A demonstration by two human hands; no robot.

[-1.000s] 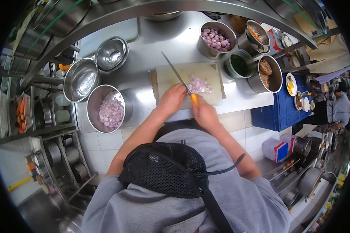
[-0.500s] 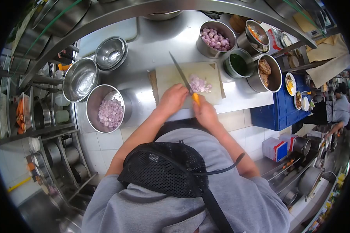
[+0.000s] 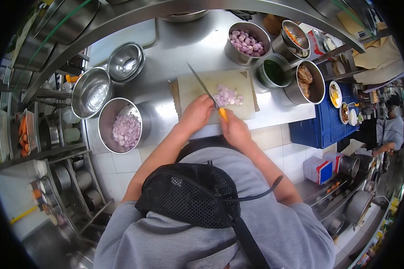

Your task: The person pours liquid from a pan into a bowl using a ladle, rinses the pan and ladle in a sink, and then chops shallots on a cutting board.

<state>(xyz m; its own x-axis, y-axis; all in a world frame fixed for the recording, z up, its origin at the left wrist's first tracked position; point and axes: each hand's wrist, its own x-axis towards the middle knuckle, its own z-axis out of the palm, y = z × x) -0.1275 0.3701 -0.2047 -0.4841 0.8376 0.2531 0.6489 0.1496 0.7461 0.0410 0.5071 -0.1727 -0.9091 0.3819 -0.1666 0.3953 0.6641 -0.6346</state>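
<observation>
My right hand [image 3: 235, 128] grips the yellow handle of a kitchen knife [image 3: 202, 83], whose long blade points away and to the left across a pale cutting board [image 3: 191, 87]. My left hand [image 3: 197, 112] is at the board's near edge, left of the blade, with fingers curled down close to it; whatever they hold is hidden. Right of the blade lies a small pile of chopped shallots [image 3: 228, 95]. A steel pot [image 3: 146, 123] of chopped shallots stands to the left. Beyond the board, another steel pot [image 3: 237, 54] holds whole peeled shallots.
Steel bowls [image 3: 92, 93] sit at the left, near a white board [image 3: 121, 42]. On the right are a tub of dark green liquid [image 3: 274, 71] and a pot of brown food [image 3: 305, 80]. Beyond a blue container [image 3: 307, 130], another person [image 3: 393, 127] stands at far right.
The knife tip has swung a little to the left. My left hand has shifted slightly left; my right hand keeps its grip on the handle.
</observation>
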